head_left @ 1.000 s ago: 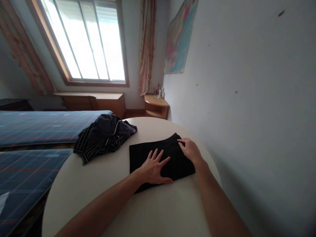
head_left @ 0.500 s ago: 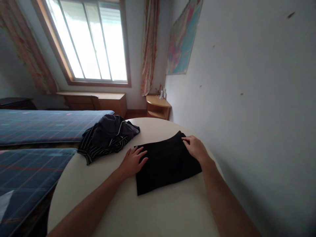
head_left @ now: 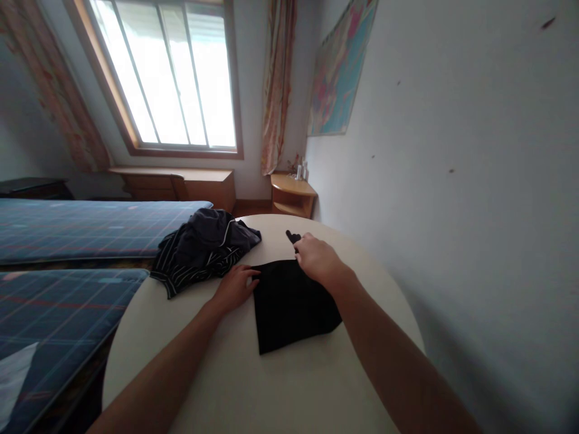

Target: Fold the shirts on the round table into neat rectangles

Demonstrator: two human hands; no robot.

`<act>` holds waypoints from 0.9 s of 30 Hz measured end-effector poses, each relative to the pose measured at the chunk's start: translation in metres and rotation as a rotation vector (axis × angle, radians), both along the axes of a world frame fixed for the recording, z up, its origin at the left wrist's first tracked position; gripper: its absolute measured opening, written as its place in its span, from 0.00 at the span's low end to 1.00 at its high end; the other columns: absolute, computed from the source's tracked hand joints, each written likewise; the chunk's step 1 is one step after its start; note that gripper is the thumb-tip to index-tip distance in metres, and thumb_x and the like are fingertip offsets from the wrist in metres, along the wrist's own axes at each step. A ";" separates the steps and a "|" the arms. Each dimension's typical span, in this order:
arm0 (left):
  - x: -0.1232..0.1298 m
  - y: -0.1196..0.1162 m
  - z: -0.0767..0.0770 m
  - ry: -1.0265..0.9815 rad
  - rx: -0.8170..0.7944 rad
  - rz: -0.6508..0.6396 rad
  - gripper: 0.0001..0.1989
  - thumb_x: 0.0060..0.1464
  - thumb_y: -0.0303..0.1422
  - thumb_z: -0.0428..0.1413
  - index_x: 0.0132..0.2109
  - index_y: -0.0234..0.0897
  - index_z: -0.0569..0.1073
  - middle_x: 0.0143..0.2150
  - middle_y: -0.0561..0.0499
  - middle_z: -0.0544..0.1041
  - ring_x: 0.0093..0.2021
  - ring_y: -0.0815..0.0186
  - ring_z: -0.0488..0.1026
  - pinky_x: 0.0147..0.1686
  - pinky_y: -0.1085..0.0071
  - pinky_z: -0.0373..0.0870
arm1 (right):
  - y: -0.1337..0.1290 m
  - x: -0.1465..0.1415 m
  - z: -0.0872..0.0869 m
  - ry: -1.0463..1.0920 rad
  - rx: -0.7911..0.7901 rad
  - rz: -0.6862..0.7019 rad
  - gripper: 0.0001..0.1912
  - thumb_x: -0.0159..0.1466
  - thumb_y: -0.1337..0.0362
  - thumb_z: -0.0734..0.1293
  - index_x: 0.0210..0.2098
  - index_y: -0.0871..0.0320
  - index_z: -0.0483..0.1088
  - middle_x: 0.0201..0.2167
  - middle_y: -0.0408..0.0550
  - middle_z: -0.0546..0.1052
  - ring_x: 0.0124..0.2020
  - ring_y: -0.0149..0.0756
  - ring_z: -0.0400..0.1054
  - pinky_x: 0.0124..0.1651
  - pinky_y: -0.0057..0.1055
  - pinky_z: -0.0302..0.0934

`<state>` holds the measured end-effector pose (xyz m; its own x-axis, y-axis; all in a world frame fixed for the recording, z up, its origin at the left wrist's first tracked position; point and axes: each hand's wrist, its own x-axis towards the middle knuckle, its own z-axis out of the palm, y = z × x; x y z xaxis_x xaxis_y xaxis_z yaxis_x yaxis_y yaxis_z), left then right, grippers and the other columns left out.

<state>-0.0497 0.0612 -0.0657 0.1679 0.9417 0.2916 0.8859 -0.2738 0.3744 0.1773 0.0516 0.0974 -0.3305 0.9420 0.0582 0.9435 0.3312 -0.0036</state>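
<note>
A black cloth point(head_left: 292, 310) lies on the round cream table point(head_left: 253, 392), its right part lifted and bunched. My right hand point(head_left: 316, 256) is closed on the cloth's upper right edge, and a dark end of it sticks out past the fingers. At the upper left corner of the cloth rests my left hand point(head_left: 236, 287), its thumb and fingers close to the corner; whether they pinch it is hard to make out.
A heap of dark and striped clothes point(head_left: 199, 247) sits at the table's far left. Beds with blue plaid covers point(head_left: 81, 232) stand to the left, a white wall point(head_left: 474, 241) to the right. Behind are a corner shelf point(head_left: 293, 185) and a low desk point(head_left: 203, 176).
My right hand has moved left, bringing the cloth's right edge inward, so the cloth looks narrower. My left hand has shifted slightly left on the corner, its fingers closer together.
</note>
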 end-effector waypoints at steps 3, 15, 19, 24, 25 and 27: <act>-0.005 0.004 -0.004 -0.037 0.015 -0.029 0.15 0.60 0.35 0.56 0.51 0.41 0.81 0.55 0.42 0.77 0.57 0.49 0.71 0.59 0.56 0.66 | -0.011 -0.026 -0.008 -0.021 -0.024 0.047 0.16 0.68 0.69 0.61 0.52 0.62 0.75 0.55 0.62 0.72 0.49 0.44 0.74 0.51 0.34 0.68; -0.020 0.020 -0.015 -0.162 0.036 -0.127 0.16 0.61 0.29 0.49 0.46 0.39 0.81 0.51 0.45 0.80 0.52 0.57 0.74 0.57 0.62 0.66 | -0.037 -0.074 -0.071 0.044 -0.150 0.189 0.21 0.66 0.73 0.59 0.56 0.61 0.71 0.52 0.63 0.74 0.48 0.48 0.75 0.46 0.38 0.70; -0.017 0.019 -0.013 -0.183 0.037 -0.074 0.16 0.64 0.33 0.48 0.45 0.38 0.81 0.51 0.45 0.80 0.53 0.57 0.73 0.58 0.62 0.65 | -0.041 -0.063 -0.087 0.081 -0.147 0.273 0.38 0.60 0.67 0.67 0.68 0.60 0.57 0.55 0.62 0.73 0.52 0.54 0.71 0.48 0.44 0.69; -0.006 0.016 -0.011 -0.192 0.048 0.019 0.18 0.66 0.39 0.47 0.42 0.37 0.80 0.47 0.45 0.81 0.49 0.57 0.74 0.54 0.62 0.66 | -0.054 -0.043 -0.103 0.157 -0.108 0.347 0.45 0.57 0.56 0.70 0.70 0.66 0.54 0.64 0.64 0.66 0.59 0.58 0.63 0.57 0.50 0.62; -0.003 0.016 -0.012 -0.193 0.053 0.045 0.19 0.66 0.40 0.47 0.42 0.37 0.80 0.46 0.45 0.81 0.48 0.56 0.74 0.54 0.62 0.66 | -0.056 -0.039 -0.106 0.184 -0.110 0.356 0.46 0.58 0.54 0.70 0.70 0.66 0.54 0.65 0.64 0.64 0.60 0.59 0.62 0.59 0.51 0.60; 0.003 0.016 -0.014 -0.194 0.066 0.095 0.19 0.65 0.43 0.48 0.42 0.36 0.79 0.45 0.44 0.81 0.48 0.56 0.74 0.53 0.62 0.66 | -0.058 -0.030 -0.111 0.257 -0.121 0.377 0.45 0.60 0.50 0.68 0.70 0.66 0.54 0.67 0.63 0.63 0.62 0.58 0.60 0.62 0.51 0.57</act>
